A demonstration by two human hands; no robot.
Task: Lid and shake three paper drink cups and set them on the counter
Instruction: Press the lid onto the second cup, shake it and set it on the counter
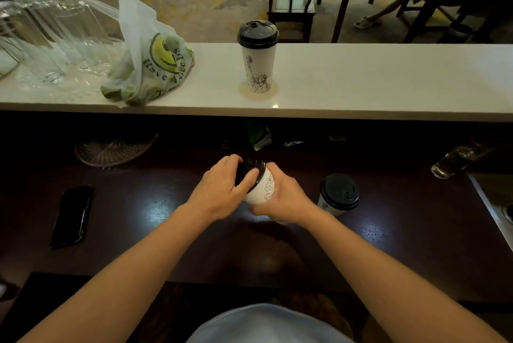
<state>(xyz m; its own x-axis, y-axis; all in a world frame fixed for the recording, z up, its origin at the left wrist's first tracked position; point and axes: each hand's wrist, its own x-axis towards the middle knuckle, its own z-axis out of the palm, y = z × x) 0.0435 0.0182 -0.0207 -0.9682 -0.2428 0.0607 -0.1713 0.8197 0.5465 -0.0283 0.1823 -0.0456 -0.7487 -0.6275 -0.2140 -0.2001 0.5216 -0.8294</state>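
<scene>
A white paper cup (263, 190) with a black lid (251, 169) is tilted to the left above the dark work table (402, 231). My right hand (280, 201) grips its body. My left hand (222, 190) is clamped over the lid. A second lidded cup (337, 195) stands upright on the dark table just right of my hands. A third lidded cup (258, 59) with a line drawing stands on the raised white counter (361, 84).
On the counter's left lie a plastic bag with a smiley print (150, 59) and several upturned glasses (50, 37). A black phone (73, 216) and a glass dish (113, 151) rest on the dark table's left. A glass (451, 162) and a sink edge (497, 212) are at right.
</scene>
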